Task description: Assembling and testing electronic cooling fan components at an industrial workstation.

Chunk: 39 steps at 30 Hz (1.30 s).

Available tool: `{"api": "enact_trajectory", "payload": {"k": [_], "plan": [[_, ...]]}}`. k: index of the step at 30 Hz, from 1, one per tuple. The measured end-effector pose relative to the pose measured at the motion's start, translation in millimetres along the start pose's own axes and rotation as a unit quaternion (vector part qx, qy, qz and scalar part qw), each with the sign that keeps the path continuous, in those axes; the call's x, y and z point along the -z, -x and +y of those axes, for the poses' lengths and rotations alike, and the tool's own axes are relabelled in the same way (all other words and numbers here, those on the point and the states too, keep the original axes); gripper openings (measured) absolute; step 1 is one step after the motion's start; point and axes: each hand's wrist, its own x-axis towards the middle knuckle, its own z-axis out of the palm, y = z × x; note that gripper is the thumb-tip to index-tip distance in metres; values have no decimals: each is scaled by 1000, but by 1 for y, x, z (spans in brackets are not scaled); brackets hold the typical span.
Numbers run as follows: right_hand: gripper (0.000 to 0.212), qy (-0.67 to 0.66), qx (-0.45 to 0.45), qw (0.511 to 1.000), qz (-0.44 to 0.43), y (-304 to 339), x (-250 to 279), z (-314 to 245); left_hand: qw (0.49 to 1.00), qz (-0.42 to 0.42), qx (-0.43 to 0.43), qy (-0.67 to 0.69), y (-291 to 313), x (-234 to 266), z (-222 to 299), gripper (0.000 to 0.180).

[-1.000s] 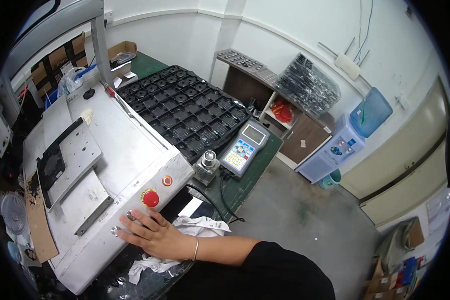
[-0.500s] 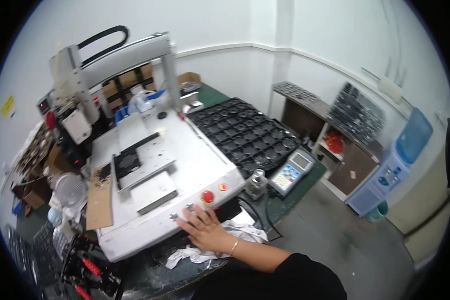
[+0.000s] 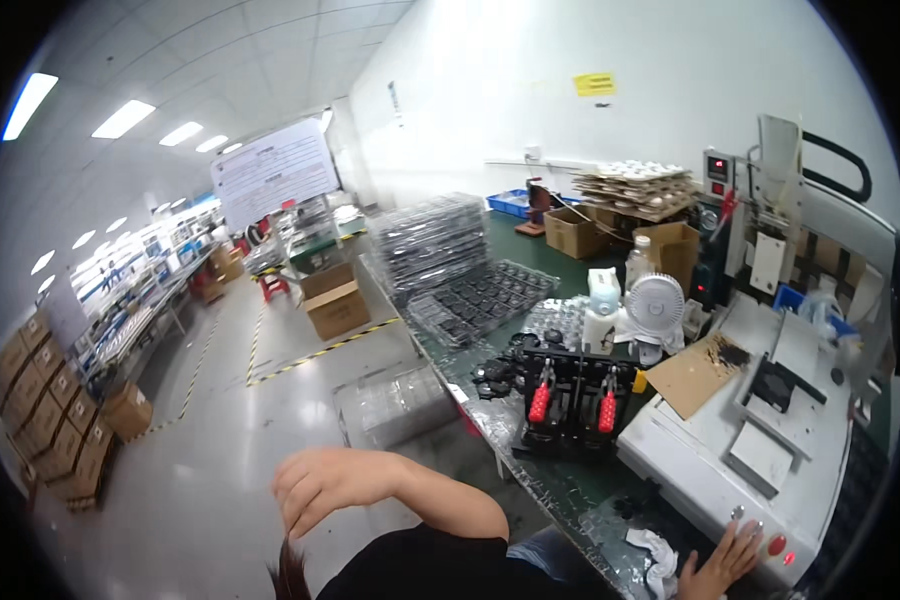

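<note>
The right grip (image 3: 720,568) is released, its fingers spread on the front panel of the white machine (image 3: 685,450), with fingertips at the silver buttons (image 3: 738,513) and just beside a red button (image 3: 777,545). The left grip (image 3: 335,485) is raised above the floor (image 3: 220,460), fingers bent; a lock of dark hair (image 3: 290,575) is under its fingertips, but I cannot tell if it is pinched. The machine stands on the green tabletop (image 3: 570,490), near a white cloth (image 3: 658,557) and a black fixture (image 3: 573,395) with two red handles (image 3: 539,404).

Open air above floor (image 3: 215,440) around left hand (image 3: 335,482), black red-handled fixture (image 3: 572,405) standing on bench (image 3: 562,482), white machine (image 3: 685,450) blocking beyond right hand (image 3: 722,572)
</note>
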Motion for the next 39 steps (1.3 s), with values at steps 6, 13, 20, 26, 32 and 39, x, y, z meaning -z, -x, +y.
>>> {"api": "enact_trajectory", "payload": {"k": [6,13,20,26,32,39], "plan": [[45,72,-29,997,18,-9,105,10,993,-50,-109,9,-32,18,-62,34],[43,-239,-251,938,-18,11,217,18,901,-228,-306,207,-184,53,-212,30],[20,-74,-344,927,129,19,294,147,959,47,112,-255,-196,2,-333,46],[28,154,-519,840,-28,51,241,376,879,124,172,-427,-214,-29,-383,53],[40,241,-564,765,-194,43,197,468,841,134,177,-494,-216,-27,-389,61],[49,198,-597,730,-267,8,214,485,833,125,220,-492,-220,-29,-396,67]]}}
